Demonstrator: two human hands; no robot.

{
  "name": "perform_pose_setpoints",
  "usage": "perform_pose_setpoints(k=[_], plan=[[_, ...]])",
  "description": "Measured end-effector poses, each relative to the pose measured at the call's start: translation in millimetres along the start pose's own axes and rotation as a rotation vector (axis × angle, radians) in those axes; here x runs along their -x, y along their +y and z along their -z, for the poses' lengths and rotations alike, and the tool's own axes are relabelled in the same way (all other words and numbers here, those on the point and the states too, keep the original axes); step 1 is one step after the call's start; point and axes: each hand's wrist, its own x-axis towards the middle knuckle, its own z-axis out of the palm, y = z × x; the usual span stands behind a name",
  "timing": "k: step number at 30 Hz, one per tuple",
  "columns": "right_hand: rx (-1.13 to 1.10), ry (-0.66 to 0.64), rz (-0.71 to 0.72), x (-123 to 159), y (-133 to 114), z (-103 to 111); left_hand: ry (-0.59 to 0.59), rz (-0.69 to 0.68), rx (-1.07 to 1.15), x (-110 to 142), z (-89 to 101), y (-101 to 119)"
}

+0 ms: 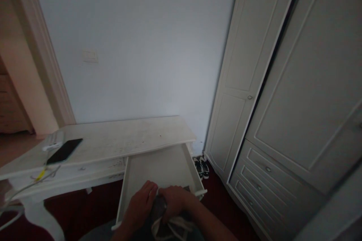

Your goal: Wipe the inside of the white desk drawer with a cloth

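Note:
A white desk [124, 137] stands against the wall, with its right drawer [158, 167] pulled out toward me. Over the drawer's front end my left hand [140, 204] and my right hand [175, 200] are close together, both closed on a dark and light bundle of cloth [165, 222] that hangs below them at the bottom edge. Fingers of both hands curl around the cloth. The part of the drawer behind my hands shows only its bare white floor.
A black phone [64, 151] and a white object [53, 141] lie on the desk's left end, with cables [34, 182] hanging off it. A tall white wardrobe [283, 113] fills the right side. Dark shoes [201, 167] sit on the red floor beside it. A doorway opens at the left.

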Motion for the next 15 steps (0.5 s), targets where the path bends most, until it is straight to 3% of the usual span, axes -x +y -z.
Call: perform_pose_setpoints(k=[4,9,15], plan=[[-0.041,-0.139,-0.039,-5.2,-1.0,18.4,0.036,0.007,-0.019,-0.4,-0.3,-0.1],[-0.021,-0.125,-0.022,-2.2,2.5,17.9,0.076,-0.013,-0.051,-2.0,-1.4,-1.4],[-0.039,-0.132,-0.092,15.3,37.9,26.6,0.088,-0.009,-0.034,0.3,0.1,1.6]])
